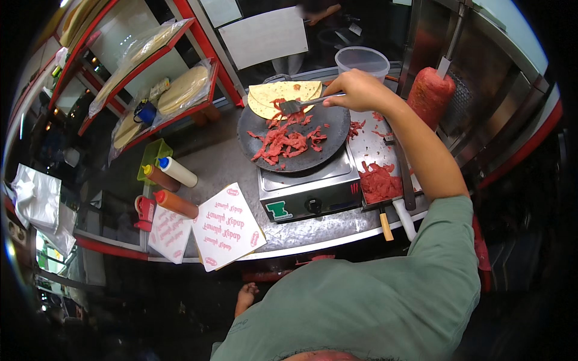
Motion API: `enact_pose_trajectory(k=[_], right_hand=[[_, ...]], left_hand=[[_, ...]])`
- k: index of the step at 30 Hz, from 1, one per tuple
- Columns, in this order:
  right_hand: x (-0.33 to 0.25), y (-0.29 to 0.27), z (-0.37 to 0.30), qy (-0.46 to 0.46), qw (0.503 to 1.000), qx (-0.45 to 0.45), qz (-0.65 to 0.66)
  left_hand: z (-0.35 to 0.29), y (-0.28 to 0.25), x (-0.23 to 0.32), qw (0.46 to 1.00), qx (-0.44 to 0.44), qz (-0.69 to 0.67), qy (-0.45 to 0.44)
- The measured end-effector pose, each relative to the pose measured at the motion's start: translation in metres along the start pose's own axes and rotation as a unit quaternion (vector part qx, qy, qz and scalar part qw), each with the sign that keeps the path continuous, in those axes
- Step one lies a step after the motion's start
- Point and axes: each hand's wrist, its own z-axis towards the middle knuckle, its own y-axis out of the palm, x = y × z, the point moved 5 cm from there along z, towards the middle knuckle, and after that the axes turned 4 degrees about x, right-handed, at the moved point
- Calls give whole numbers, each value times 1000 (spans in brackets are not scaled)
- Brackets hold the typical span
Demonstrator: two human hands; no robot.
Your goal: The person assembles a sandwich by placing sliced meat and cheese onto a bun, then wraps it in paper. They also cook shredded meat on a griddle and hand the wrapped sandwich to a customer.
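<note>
My right hand [356, 91] is closed round the thin metal handle of a small spatula [291, 107]. The spatula's dark blade touches red shredded meat [288, 144] on a round black griddle [253, 135]. Behind the blade, a folded flatbread [265, 93] with light brown spots lies at the griddle's far edge, with some meat against its near side. Down by my body, under the counter's front edge, my left hand [246, 295] hangs with its fingers curled, apparently around nothing.
The griddle sits on a steel stove [310, 195]. To its right are a tray of chopped meat [380, 183], a long knife [406, 180] and a meat spit [430, 96]. Sauce bottles [176, 204] and printed paper sheets [227, 228] lie left. A clear tub [362, 62] stands behind.
</note>
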Motion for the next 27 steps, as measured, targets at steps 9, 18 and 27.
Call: enact_pose_trajectory(k=[9,18,27], right_hand=[[-18,23,-78,46,995,53,-71],[-21,83,-102,165,967,176,-81],[-105,102,-98,267,935,212,-94]], left_hand=[[-90,-7,203,979,-186,-76,29],[-114,-87,457,835,-297,-20,463],[73,-267,702,775,252,-15,579]])
